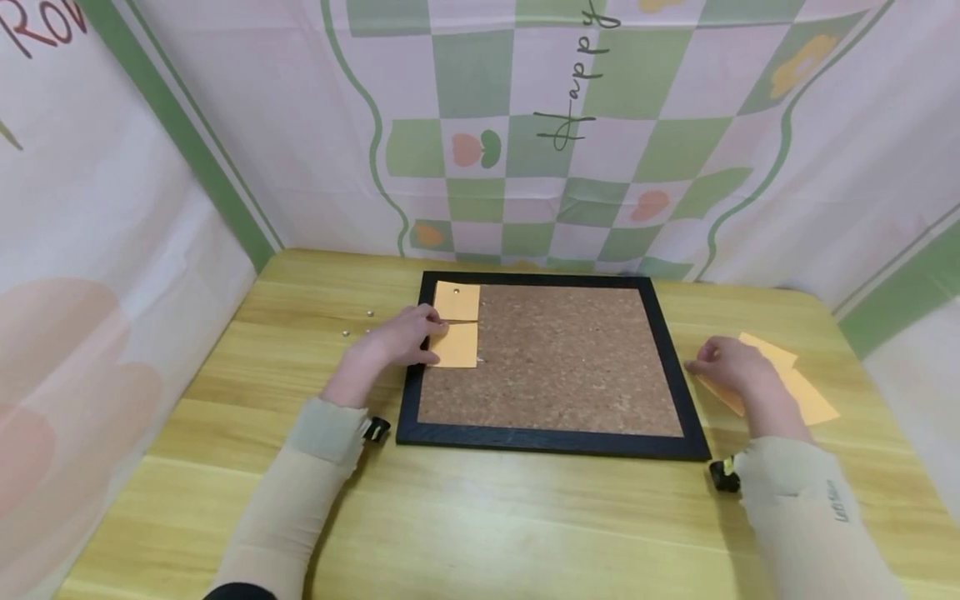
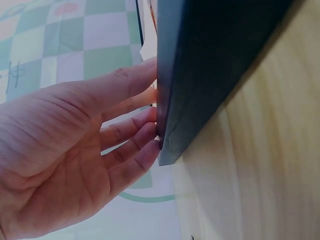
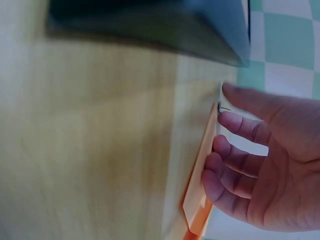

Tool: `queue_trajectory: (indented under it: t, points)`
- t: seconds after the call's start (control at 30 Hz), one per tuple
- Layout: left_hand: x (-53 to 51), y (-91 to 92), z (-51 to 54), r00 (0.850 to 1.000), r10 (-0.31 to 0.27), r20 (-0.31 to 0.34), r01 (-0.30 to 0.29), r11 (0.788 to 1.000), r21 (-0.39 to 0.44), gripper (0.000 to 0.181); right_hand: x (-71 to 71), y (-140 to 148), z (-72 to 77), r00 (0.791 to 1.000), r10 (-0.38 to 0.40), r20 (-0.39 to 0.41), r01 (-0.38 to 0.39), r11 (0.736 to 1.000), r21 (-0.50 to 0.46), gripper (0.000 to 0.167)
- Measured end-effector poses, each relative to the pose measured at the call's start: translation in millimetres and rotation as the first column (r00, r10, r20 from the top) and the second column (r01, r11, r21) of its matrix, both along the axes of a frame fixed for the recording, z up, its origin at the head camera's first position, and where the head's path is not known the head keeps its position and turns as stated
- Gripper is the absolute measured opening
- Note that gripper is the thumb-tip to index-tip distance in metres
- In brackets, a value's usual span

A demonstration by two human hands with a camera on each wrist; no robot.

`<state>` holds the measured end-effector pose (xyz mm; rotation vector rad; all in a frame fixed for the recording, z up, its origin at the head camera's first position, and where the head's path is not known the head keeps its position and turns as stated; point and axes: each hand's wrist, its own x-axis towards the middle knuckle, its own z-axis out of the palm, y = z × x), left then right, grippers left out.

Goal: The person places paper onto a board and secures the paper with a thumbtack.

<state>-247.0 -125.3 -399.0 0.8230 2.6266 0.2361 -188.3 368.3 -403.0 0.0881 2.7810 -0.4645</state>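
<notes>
On the table lies a black-framed corkboard (image 1: 573, 362) with two orange notes near its left edge. A tack (image 1: 456, 291) sits in the upper note (image 1: 467, 307). My left hand (image 1: 401, 336) rests over the left frame, its fingertips touching the lower note (image 1: 461, 347). In the left wrist view, the fingers (image 2: 131, 122) are fairly straight against the board's edge. My right hand (image 1: 733, 367) is off the board's right side, above loose orange notes (image 1: 810, 398). Between thumb and forefinger it pinches a small metal thumbtack (image 3: 223, 107); its other fingertips are beside an orange note (image 3: 199, 187).
Loose tacks (image 1: 370, 313) lie on the wooden table (image 1: 525, 517) left of the board. A patterned cloth wall (image 1: 555, 192) rises behind the table. The black frame (image 1: 551, 438) forms a raised border round the cork.
</notes>
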Motion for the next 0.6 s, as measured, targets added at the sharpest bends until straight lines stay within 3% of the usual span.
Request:
queue_trajectory:
  t: [0.37,0.6]
  points:
    - [-2.8,-2.5,0.8,1.0,-0.007,0.023,0.007,1.0,0.022,0.061,-1.5,-4.4,-2.3,1.0,0.03,-0.007,-0.03,0.999,0.042,0.024]
    - [-4.4,-5.4,2.3,0.998,0.002,0.059,-0.005,0.999,0.04,0.062,-5.3,-7.5,-2.3,0.997,0.067,-0.026,-0.064,0.991,0.118,0.023]
